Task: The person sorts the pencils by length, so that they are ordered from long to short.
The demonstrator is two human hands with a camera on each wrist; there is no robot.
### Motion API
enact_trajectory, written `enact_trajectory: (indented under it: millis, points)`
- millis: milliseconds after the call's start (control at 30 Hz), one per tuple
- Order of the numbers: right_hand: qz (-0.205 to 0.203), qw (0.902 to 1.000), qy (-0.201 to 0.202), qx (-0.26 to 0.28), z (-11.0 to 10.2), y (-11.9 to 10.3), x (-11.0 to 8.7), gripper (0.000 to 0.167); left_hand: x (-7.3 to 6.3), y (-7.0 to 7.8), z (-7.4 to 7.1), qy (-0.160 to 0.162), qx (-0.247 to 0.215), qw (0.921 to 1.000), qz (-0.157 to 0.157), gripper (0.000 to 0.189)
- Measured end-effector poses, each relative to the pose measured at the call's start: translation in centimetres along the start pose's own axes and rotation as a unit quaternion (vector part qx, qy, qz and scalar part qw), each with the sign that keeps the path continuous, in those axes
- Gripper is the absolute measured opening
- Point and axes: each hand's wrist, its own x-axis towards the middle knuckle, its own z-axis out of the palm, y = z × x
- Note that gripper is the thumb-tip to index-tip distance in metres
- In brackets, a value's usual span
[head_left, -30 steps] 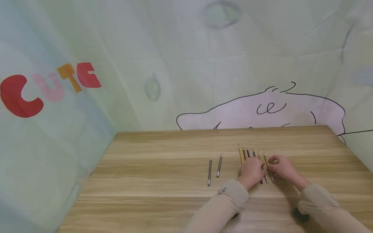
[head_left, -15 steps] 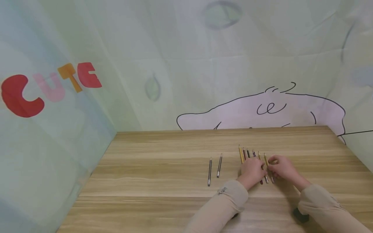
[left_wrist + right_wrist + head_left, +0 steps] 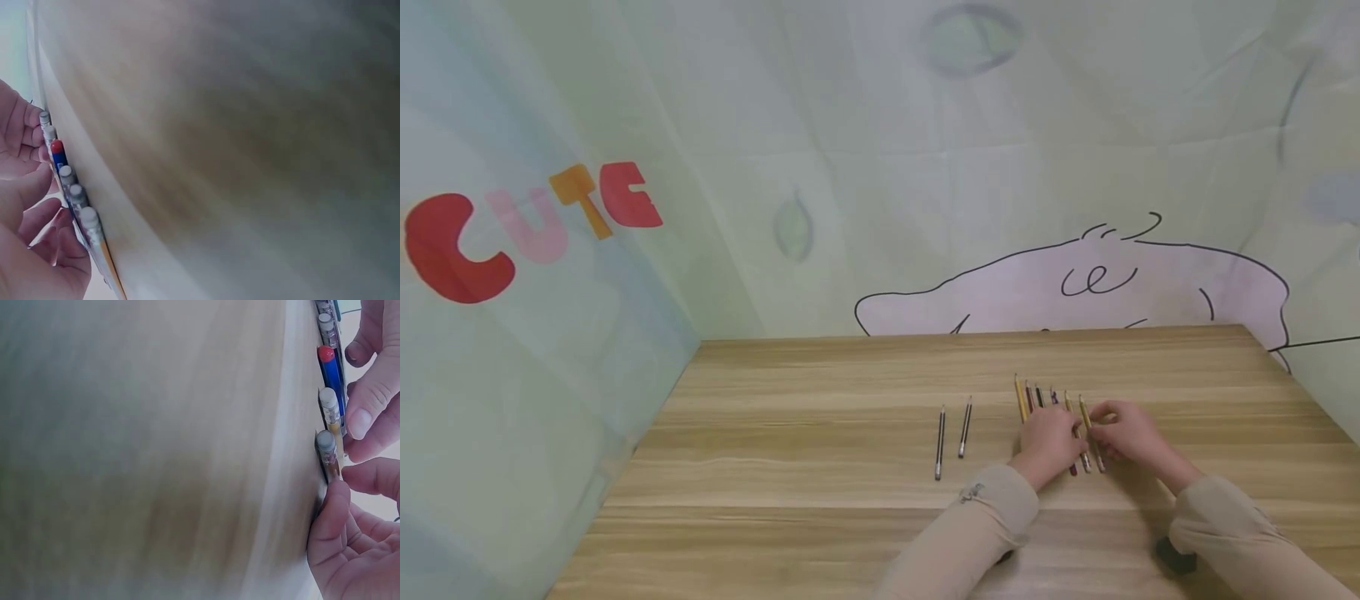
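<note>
While the slender rightmost pencil (image 3: 1086, 412) is pinched by the right hand (image 3: 1131, 433), the neighbouring pencils (image 3: 1039, 394), among them a blue pencil (image 3: 332, 374) with a rounded red end, are partly covered on the wood-grained table (image 3: 775, 433) by the left hand (image 3: 1049, 435), whose grip cannot be told.

We see a lane across the bench (image 3: 775, 467) between the dark pencil pair (image 3: 940, 442) and the pencil row (image 3: 1069, 402); our left sleeve (image 3: 962, 533) bars its near end.
</note>
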Motion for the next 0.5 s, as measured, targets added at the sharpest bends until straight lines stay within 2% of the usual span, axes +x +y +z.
enact_trajectory:
  millis: [133, 367, 500]
  points:
    - [0.0, 0.9998, -0.005, 0.018, -0.3, -0.2, -0.2, 0.031, 0.0, -0.1, -0.4, -0.004, -0.022, 0.9997, 0.004, 0.028]
    - [-0.019, 0.9992, -0.007, 0.035, -1.0, -0.9, -0.4, 0.034, 0.0, -0.9, -1.5, -0.021, -0.095, 0.9949, 0.028, 0.029]
    - [-0.035, 0.9988, -0.009, 0.034, -1.4, -1.4, -0.4, 0.036, 0.1, -1.7, -2.0, -0.013, -0.092, 0.9948, 0.042, 0.031]
